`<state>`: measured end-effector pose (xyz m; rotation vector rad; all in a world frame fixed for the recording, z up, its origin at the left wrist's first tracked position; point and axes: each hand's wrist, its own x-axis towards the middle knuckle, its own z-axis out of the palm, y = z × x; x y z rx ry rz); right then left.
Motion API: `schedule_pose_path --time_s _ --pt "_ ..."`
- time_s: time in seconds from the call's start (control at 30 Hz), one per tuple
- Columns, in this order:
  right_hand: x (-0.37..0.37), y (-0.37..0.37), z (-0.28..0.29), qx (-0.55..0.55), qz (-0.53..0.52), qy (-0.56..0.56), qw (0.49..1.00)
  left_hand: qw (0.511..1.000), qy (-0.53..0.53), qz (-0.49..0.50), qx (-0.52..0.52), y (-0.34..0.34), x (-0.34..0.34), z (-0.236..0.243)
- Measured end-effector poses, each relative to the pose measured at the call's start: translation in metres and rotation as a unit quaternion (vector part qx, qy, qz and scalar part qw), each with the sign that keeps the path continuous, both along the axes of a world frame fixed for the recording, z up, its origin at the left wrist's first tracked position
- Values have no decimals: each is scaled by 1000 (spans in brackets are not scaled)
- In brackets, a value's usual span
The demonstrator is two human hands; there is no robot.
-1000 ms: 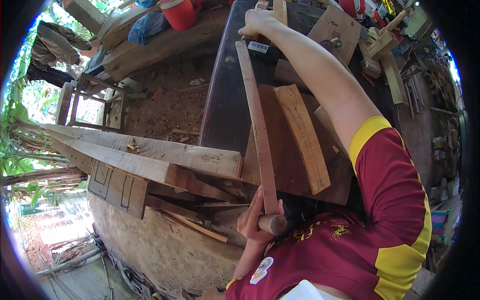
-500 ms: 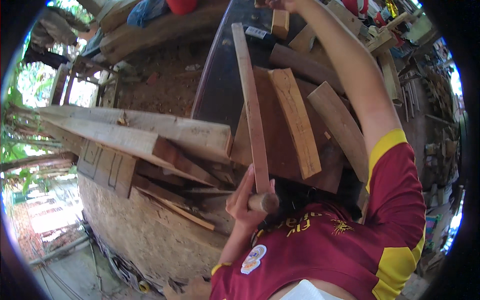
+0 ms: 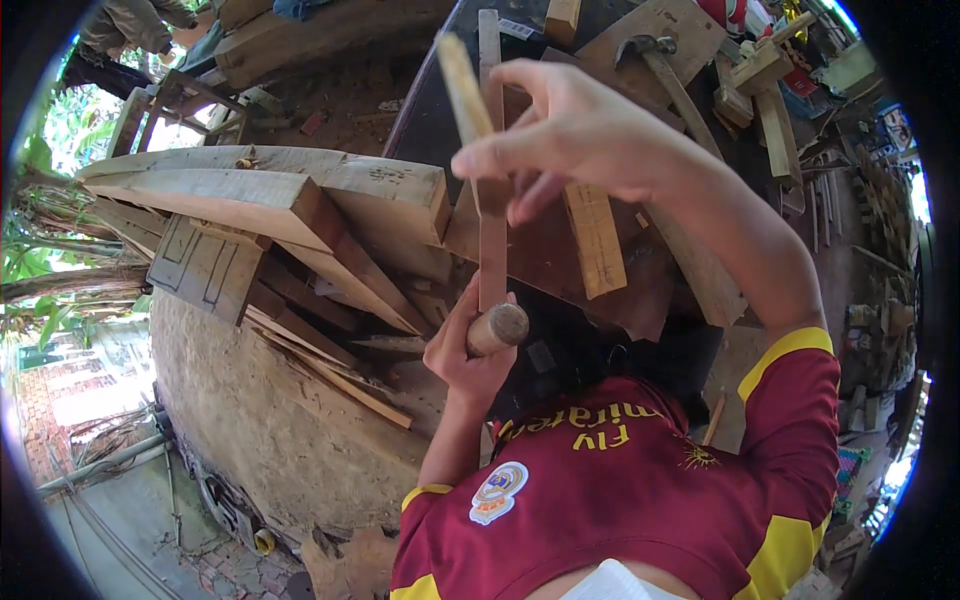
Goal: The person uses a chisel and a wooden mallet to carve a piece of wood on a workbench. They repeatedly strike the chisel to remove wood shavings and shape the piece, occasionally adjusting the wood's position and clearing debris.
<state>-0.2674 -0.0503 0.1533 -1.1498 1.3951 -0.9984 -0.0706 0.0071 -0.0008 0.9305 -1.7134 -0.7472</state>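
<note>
My left hand (image 3: 462, 352) is closed around a short round wooden handle (image 3: 498, 329), its end facing me. From that grip a long, narrow reddish-brown strip (image 3: 492, 250) extends away; I cannot tell whether the two are one piece. My right hand (image 3: 585, 130) curls over the strip's middle. Between its thumb and fingers is a small piece of pale yellowish wood (image 3: 463, 85), blurred and tilted. Right of the strip lies a curved wooden piece with pencil lines (image 3: 597, 245), partly hidden by my right hand. Another curved piece (image 3: 700, 265) is beside it, under my forearm.
Thick timber beams (image 3: 290, 205) stick out to the left, above a pale board with drawn outlines (image 3: 205, 262). A hammer (image 3: 650, 50) lies at the far right of the dark table (image 3: 425, 125). Wooden blocks (image 3: 760, 68) are stacked beyond it.
My right hand has come back from the table's far end, now with the pale wooden piece, over the strip. The hammer has come into view. My left hand keeps its grip.
</note>
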Motion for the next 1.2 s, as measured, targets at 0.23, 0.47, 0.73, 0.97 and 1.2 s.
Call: schedule_pose_path --time_s 0.23,0.47,0.73,0.97,1.2 --pt "23 22 19 136 89 126 979 999 14 34 -18 4 -8 -4" --pt "55 16 10 174 216 273 921 999 21 25 -16 9 -8 -7" --pt "49 21 -19 54 189 278 940 997 -14 65 32 15 1 -15" --pt "23 43 -28 -107 -34 279 954 992 86 96 -3 13 1 -19" --pt "18 45 -47 21 23 227 973 994 -6 87 -66 0 11 -22"
